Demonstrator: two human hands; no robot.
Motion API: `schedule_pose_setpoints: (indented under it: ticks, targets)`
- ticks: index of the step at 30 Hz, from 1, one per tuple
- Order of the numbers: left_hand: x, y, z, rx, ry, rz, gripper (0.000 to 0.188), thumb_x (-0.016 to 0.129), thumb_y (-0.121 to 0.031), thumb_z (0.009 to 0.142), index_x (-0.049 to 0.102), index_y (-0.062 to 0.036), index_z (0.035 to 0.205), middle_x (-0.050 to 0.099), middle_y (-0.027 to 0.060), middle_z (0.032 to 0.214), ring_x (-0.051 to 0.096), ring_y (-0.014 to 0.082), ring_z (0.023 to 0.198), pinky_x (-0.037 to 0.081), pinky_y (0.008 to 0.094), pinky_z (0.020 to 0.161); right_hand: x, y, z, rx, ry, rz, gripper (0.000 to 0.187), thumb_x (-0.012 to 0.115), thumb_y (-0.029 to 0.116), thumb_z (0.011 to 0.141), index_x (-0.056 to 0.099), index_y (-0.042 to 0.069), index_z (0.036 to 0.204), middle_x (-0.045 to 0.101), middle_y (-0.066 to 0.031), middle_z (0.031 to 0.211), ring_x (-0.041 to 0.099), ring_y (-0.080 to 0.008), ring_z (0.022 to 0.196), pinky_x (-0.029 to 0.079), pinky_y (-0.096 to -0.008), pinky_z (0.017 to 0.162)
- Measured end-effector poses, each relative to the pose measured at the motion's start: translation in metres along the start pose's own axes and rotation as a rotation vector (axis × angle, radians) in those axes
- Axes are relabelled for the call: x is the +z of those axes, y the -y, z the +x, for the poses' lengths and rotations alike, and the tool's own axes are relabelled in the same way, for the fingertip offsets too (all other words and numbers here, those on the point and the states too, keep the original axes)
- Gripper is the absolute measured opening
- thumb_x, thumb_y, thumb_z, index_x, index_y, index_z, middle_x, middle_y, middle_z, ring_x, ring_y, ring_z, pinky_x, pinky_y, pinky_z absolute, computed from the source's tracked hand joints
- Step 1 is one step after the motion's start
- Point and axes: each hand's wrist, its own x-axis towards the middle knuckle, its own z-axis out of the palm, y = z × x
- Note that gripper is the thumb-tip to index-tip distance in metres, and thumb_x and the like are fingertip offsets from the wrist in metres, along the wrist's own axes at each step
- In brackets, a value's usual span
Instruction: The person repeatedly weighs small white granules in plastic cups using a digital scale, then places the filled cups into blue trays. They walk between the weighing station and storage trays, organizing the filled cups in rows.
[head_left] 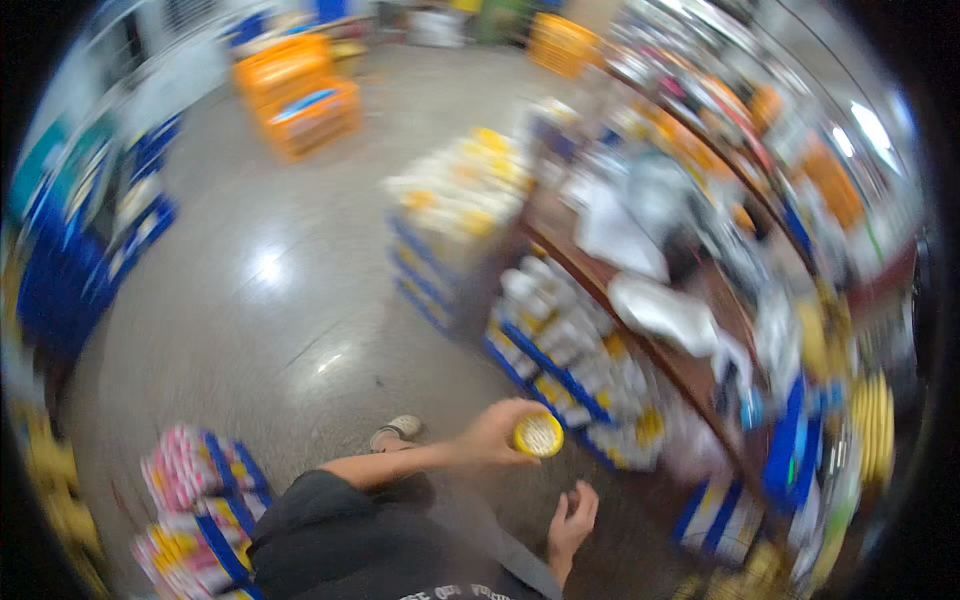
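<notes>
My left hand [492,436] is wrapped round a small yellow-rimmed tub [540,435], its round end turned up toward me. Many small white tips show inside the rim, like the heads of cotton swabs. Lower down and to the right, my right hand [572,518] hangs apart from the tub. Its fingers are loosely bent and spread, and nothing shows in them. Just beyond both hands stand blue crates [560,370] stacked with white and yellow packs, blurred by motion.
A brown-edged table [620,300] heaped with plastic bags runs along the right. Ahead is a stack of blue crates topped with white and yellow goods [465,190]. Orange crates [300,95] stand far off. Pink and white packs [185,470] sit at the lower left, blue crates [65,270] at the far left.
</notes>
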Motion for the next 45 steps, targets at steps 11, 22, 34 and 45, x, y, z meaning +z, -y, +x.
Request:
schedule_pose_setpoints:
  ticks: [11, 22, 34, 45]
  targets:
    - [0.165, -0.077, 0.052, 0.098, 0.398, -0.103, 0.081, 0.096, -0.021, 0.067, 0.054, -0.0039, 0.135, 0.064, 0.0119, 0.127, 0.061, 0.0251, 0.121, 0.047, 0.0389, 0.106, -0.105, -0.096, -0.073, 0.218, -0.392, 0.052, 0.033, 0.068, 0.008, 0.096, 0.063, 0.003, 0.128, 0.062, -0.0153, 0.129, 0.068, -0.026, 0.1, 0.058, -0.0379, 0.084]
    - [0.354, -0.111, 0.216, 0.116, 0.371, -0.417, 0.082, 0.095, -0.017, 0.07, 0.051, -0.0017, 0.137, 0.058, 0.0085, 0.13, 0.058, 0.0202, 0.12, 0.046, 0.0358, 0.107, -0.342, -0.124, 0.033, -0.239, -0.582, 0.582, 0.026, 0.066, 0.009, 0.097, 0.063, 0.007, 0.123, 0.066, -0.0038, 0.094, 0.06, -0.0127, 0.075, 0.051, -0.0312, 0.068]
    - [0.536, -0.172, 0.371, 0.18, 0.289, -0.277, 0.084, 0.094, -0.005, 0.065, 0.05, -0.0027, 0.136, 0.058, 0.0098, 0.126, 0.059, 0.0218, 0.119, 0.048, 0.0353, 0.105, -0.537, -0.198, 0.224, -1.064, 0.271, 0.892, 0.023, 0.056, 0.023, 0.105, 0.067, 0.023, 0.125, 0.058, -0.0046, 0.073, 0.048, -0.0161, 0.055, 0.04, -0.031, 0.055]
    - [0.621, -0.171, 0.388, 0.027, 0.032, -0.107, 0.087, 0.092, 0.0, 0.066, 0.048, -0.0015, 0.141, 0.056, 0.0099, 0.133, 0.058, 0.0224, 0.122, 0.048, 0.0362, 0.107, -0.611, -0.405, 0.446, -0.536, 0.023, -0.035, 0.035, 0.075, 0.011, 0.087, 0.066, 0.007, 0.12, 0.069, -0.0126, 0.105, 0.068, -0.0281, 0.084, 0.055, -0.0396, 0.08]
